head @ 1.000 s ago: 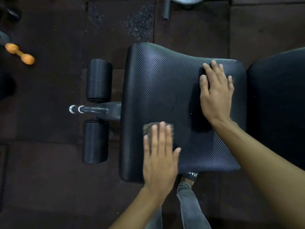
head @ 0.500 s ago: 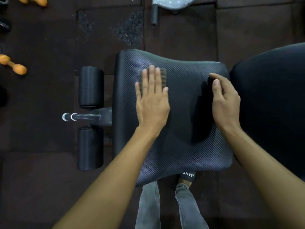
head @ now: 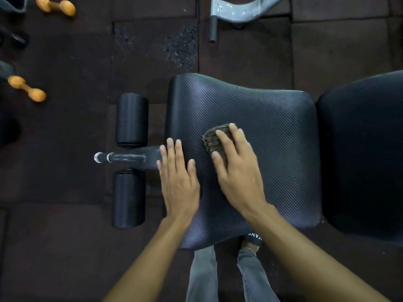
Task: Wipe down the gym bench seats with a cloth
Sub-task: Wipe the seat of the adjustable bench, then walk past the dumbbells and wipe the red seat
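The black ribbed bench seat [head: 272,131] fills the middle of the head view. A small folded brown-grey cloth [head: 212,137] lies on its left half. My right hand [head: 237,171] presses down on the cloth with its fingers laid over it and the thumb on the cloth's near side. My left hand [head: 178,177] rests flat on the seat's left edge, fingers straight, holding nothing. The two hands are side by side, a small gap between them.
The black backrest pad [head: 362,153] adjoins the seat on the right. Two black foam rollers [head: 130,120] on a steel bar [head: 122,158] stick out to the left. Orange dumbbells [head: 27,88] lie on the dark rubber floor at far left. A grey machine frame [head: 242,9] stands beyond.
The cloth was under my left hand, which swept it from the near edge toward the far side. Now my right hand presses it at mid-seat, and my left hand has moved to the seat's left edge.
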{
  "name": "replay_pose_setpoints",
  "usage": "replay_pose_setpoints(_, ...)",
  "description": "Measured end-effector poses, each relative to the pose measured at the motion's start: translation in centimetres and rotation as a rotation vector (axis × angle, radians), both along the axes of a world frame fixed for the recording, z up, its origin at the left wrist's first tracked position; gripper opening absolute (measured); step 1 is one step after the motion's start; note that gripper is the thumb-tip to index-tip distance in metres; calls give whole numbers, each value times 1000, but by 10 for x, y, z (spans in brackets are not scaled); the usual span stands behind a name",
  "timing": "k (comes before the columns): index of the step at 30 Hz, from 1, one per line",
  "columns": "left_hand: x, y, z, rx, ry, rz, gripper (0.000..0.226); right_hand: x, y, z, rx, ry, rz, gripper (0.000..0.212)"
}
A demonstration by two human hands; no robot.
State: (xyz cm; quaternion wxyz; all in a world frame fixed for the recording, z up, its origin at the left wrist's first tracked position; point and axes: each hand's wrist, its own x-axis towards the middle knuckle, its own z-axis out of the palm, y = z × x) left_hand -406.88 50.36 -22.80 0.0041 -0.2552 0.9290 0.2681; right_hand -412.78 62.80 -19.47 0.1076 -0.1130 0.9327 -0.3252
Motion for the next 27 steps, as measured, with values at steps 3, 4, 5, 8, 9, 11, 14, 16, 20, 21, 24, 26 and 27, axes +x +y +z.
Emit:
replay_pose_setpoints(3,7,-2,-9,-33,-42,-41,57,9,-8,-15,221,39,21,60)
replay_pose_setpoints(4,7,-1,-10,-42,-48,-37,57,10,-8,-19,276,69,15,62)
replay_pose_setpoints(5,6,0,-10,-40,-52,-31,58,10,-8,-23,318,95,13,65)
replay_pose_setpoints(8,6,-2,-9,-39,-54,-33,58,11,-8,-32,367,153,29,65)
replay_pose_setpoints(9,7,-2,-9,-43,-54,-37,58,11,-8,-34,369,169,28,62)
replay_pose_setpoints(11,7,-2,-9,-42,-50,-41,58,10,-8,-36,349,200,14,57)
replay_pose_setpoints(14,7,-2,-8,-40,-61,-33,58,9,-10,-34,222,173,-21,54)
replay_pose_setpoints(16,7,-3,-6,-26,-67,-35,59,5,-8,-28,112,109,-39,55)
replay_pose_setpoints(20,4,-8,9,77,-67,-36,58,-11,6,1,-233,-129,-136,52)
replay_pose_setpoints(21,5,-11,17,92,-68,-26,58,-15,8,13,-318,-209,-173,51)
replay_pose_setpoints(24,9,-24,54,93,-98,28,55,-23,6,57,-467,-424,-200,49)
replay_pose_setpoints(26,15,-38,88,84,-116,71,53,-25,-4,91,-507,-484,-161,48)
replay_pose_setpoints(27,17,-46,108,82,-115,93,52,-26,-13,110,-515,-501,-131,47)
